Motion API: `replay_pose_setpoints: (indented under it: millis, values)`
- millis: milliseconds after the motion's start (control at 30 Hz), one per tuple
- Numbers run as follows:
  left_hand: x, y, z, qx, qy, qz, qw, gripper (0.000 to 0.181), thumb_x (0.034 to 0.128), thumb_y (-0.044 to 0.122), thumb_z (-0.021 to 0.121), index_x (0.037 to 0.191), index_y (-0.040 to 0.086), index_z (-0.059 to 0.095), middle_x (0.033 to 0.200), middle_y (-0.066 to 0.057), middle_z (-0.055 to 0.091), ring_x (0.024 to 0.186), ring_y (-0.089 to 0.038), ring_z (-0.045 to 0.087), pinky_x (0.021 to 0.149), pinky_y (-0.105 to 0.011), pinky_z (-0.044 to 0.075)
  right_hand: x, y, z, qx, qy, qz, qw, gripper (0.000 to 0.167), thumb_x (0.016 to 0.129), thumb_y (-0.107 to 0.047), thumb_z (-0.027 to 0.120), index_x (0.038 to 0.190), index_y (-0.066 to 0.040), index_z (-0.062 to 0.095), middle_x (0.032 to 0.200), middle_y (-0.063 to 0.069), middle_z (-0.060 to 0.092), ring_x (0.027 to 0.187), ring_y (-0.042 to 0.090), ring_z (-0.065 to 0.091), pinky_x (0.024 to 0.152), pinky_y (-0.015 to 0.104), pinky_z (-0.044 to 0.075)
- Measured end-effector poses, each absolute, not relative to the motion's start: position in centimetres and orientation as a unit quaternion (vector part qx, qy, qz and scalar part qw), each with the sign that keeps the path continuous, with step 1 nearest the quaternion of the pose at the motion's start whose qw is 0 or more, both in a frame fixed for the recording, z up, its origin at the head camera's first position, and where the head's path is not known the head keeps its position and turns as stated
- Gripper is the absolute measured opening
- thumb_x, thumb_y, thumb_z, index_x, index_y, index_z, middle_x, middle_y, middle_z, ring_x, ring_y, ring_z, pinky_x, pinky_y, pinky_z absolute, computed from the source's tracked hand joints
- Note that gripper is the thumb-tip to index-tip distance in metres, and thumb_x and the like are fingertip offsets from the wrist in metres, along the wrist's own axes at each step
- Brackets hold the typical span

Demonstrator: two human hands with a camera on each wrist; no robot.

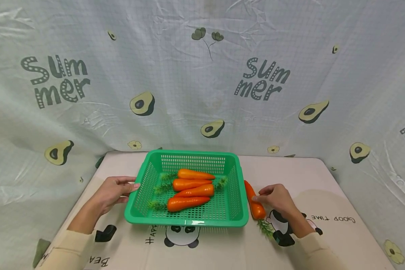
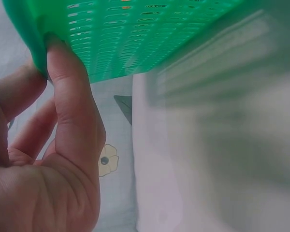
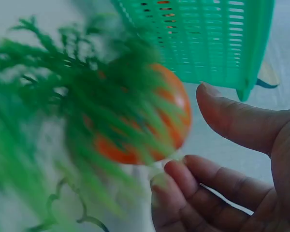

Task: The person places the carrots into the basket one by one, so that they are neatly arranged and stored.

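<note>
A green plastic basket (image 1: 186,222) holds several orange carrots (image 1: 188,203) with feathery green tops. My left hand (image 1: 113,195) grips its left rim, thumb over the edge; in the left wrist view, fingers of the left hand (image 2: 63,140) pinch the green rim. Just right of the basket, another carrot (image 1: 257,212) points its leafy top toward me. My right hand (image 1: 278,200) is over this carrot, one fingertip overlapping it in the head view. In the right wrist view the right hand (image 3: 241,159) has thumb and fingers apart beside the carrot (image 3: 176,99), with a visible gap between them.
The pale table (image 1: 219,251) has panda drawings and lettering on it. A hanging cloth (image 1: 175,75) printed with avocados and words rises behind and along both sides of the table.
</note>
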State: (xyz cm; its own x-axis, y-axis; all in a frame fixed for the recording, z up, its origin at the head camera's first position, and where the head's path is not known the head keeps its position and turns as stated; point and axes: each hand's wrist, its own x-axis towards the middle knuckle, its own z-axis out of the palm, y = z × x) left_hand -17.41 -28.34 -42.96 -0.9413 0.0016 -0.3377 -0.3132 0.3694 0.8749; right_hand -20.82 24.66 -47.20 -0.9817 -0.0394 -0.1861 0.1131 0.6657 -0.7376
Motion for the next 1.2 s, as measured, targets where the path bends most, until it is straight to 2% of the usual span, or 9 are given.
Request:
replay_pose_setpoints:
  millis: [200, 333, 433, 567, 733, 1033, 1200]
  values:
    - [-17.4, -28.5, -43.0, -0.095, 0.815, 0.554, 0.141, 0.067, 0.1021, 0.028, 0.07, 0.154, -0.006, 0.044, 0.102, 0.005, 0.075, 0.086, -0.007, 0.071, 0.073, -0.028, 0.061, -20.6, 23.9, -47.6, 0.026, 0.911, -0.391, 0.13, 0.053, 0.08, -0.034, 0.092, 0.109, 0.006, 0.074, 0.107, 0.019, 0.071, 0.084, 0.022, 0.064, 0.066, 0.031, 0.057]
    - [-17.4, -28.3, -43.0, -0.097, 0.816, 0.553, 0.139, 0.067, 0.1022, 0.027, 0.07, 0.154, -0.007, 0.044, 0.102, 0.005, 0.075, 0.086, -0.007, 0.07, 0.072, -0.028, 0.061, -20.9, 23.7, -47.7, 0.035, 0.905, -0.396, 0.15, 0.047, 0.078, -0.028, 0.092, 0.104, 0.005, 0.073, 0.098, 0.016, 0.07, 0.072, 0.02, 0.065, 0.059, 0.033, 0.058]
    - [-17.4, -28.2, -43.0, -0.098, 0.814, 0.555, 0.139, 0.066, 0.1022, 0.026, 0.07, 0.153, -0.007, 0.045, 0.099, 0.006, 0.075, 0.085, -0.008, 0.07, 0.071, -0.028, 0.06, -21.1, 23.8, -47.9, 0.043, 0.902, -0.401, 0.153, 0.041, 0.078, -0.022, 0.092, 0.102, 0.006, 0.074, 0.098, 0.017, 0.069, 0.073, 0.021, 0.065, 0.06, 0.032, 0.058]
    - [-17.4, -28.2, -43.0, -0.098, 0.813, 0.557, 0.139, 0.065, 0.1022, 0.026, 0.069, 0.153, -0.007, 0.045, 0.097, 0.006, 0.075, 0.084, -0.008, 0.071, 0.071, -0.028, 0.06, -21.3, 24.1, -47.8, 0.046, 0.895, -0.417, 0.152, 0.044, 0.077, -0.018, 0.091, 0.107, 0.009, 0.073, 0.104, 0.02, 0.068, 0.077, 0.022, 0.065, 0.063, 0.032, 0.058]
    - [-17.4, -28.2, -42.9, -0.098, 0.812, 0.559, 0.137, 0.064, 0.1024, 0.024, 0.069, 0.153, -0.008, 0.045, 0.096, 0.005, 0.075, 0.083, -0.008, 0.071, 0.071, -0.028, 0.061, -21.2, 24.4, -47.4, 0.046, 0.878, -0.449, 0.157, 0.044, 0.076, -0.013, 0.09, 0.108, 0.011, 0.073, 0.104, 0.022, 0.068, 0.074, 0.021, 0.067, 0.063, 0.033, 0.06]
    - [-17.3, -28.1, -42.9, -0.094, 0.811, 0.562, 0.134, 0.063, 0.1025, 0.023, 0.069, 0.152, -0.009, 0.045, 0.094, 0.006, 0.075, 0.081, -0.008, 0.072, 0.07, -0.028, 0.061, -21.3, 24.7, -46.1, 0.041, 0.867, -0.471, 0.158, 0.038, 0.079, -0.01, 0.088, 0.106, 0.012, 0.072, 0.101, 0.021, 0.069, 0.073, 0.02, 0.069, 0.065, 0.036, 0.064]
    - [-17.3, -28.1, -42.9, -0.091, 0.812, 0.561, 0.133, 0.062, 0.1028, 0.022, 0.068, 0.151, -0.009, 0.046, 0.094, 0.005, 0.075, 0.081, -0.008, 0.072, 0.07, -0.028, 0.061, -21.4, 25.0, -45.3, 0.038, 0.866, -0.474, 0.153, 0.043, 0.08, -0.01, 0.087, 0.111, 0.014, 0.07, 0.103, 0.023, 0.068, 0.073, 0.021, 0.07, 0.067, 0.038, 0.065]
